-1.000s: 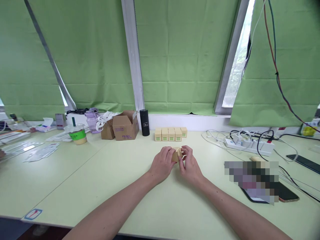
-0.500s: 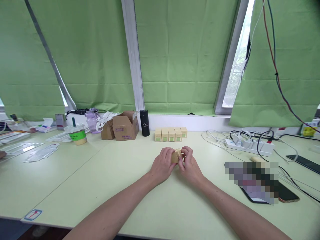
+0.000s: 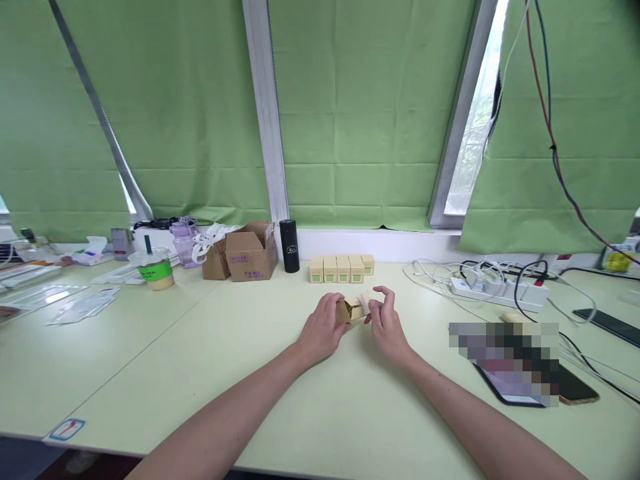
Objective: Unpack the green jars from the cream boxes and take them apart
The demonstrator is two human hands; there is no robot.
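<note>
In the middle of the table, my left hand is wrapped round a small brown cardboard box. The box is tilted on its side, its end facing right stands open, and something dark or gold shows at the mouth, too small to name. A pale lid flap is pinched between the thumb and fingers of my right hand, with the index finger raised. Just beyond my hands stands a row of several small matching boxes with green labels.
Behind to the left are an open carton, a black flask, a purple bottle and a drink cup. To the right lie a power strip with tangled cables and phones. Part of another person's hand shows far left.
The small box's lid has swung open. My right hand has moved a little to the right with the flap, while my left hand stays nearly in place on the box.
</note>
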